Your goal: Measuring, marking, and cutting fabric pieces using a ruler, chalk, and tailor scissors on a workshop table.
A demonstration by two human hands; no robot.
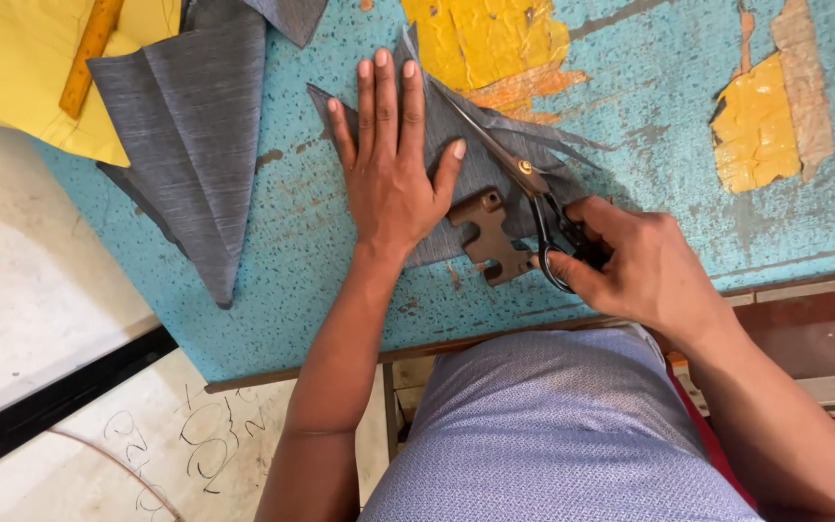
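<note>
Grey cloth (466, 169) flat on the blue counter (669, 193), just ahead of the body, long axis slanting from far-left down toward near-right. Left hand (390, 164) spread wide, palm down, fingers pointing away, pressing the left half of the cloth against the counter. Right hand (630, 266) closed through the loops of the scissors (519, 169), thumb and fingers curled in the black handles near the counter's front edge. Blades running up and to the left from that hand, along the right edge of the cloth, tips close beside the left hand's fingertips; too narrow to tell whether parted or closed. Thin grey offcut strips (562, 145) trailing to the right of the blades. Brown flat template (487, 237) lying on the cloth's near end, between the two hands, touching neither clearly. Cut line thus to the right of the pinning hand, scissors' hand nearer to it. Larger folded grey piece (190, 126) well apart to the left, partly over yellow fabric (12, 68) with a wooden ruler (89, 53).
</note>
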